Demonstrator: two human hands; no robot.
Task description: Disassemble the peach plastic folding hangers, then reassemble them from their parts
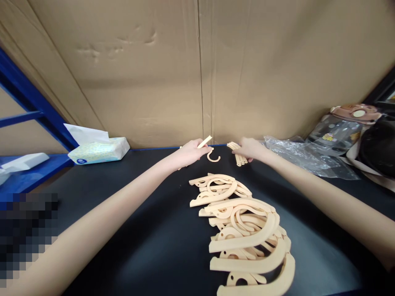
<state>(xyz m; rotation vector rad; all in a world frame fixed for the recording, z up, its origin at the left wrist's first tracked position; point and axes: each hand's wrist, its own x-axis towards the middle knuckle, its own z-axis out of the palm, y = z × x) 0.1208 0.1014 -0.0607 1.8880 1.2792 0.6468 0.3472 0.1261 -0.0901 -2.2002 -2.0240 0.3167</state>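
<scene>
My left hand (pixel 191 153) is closed around a beige plastic strip (pixel 205 142), which looks like an arm of a folding clothes hanger. Just beyond those fingertips shows a curved beige hook (pixel 214 158); whether it joins the held piece cannot be told. Slightly blurred, my right hand (pixel 249 148) rests at a small bundle of beige hanger pieces (pixel 240 158), its fingers curled at the bundle's right side. Closer to me, a long overlapping row of folded beige hangers (pixel 247 234) lies on the black tabletop (pixel 148 250).
A tissue pack (pixel 100 151) lies at the back left by a blue frame (pixel 40 115). Crumpled clear plastic (pixel 296 154), a clear bottle with a brown lid (pixel 336 127) and a black item (pixel 378 144) are at right. Cardboard (pixel 148 74) walls the back.
</scene>
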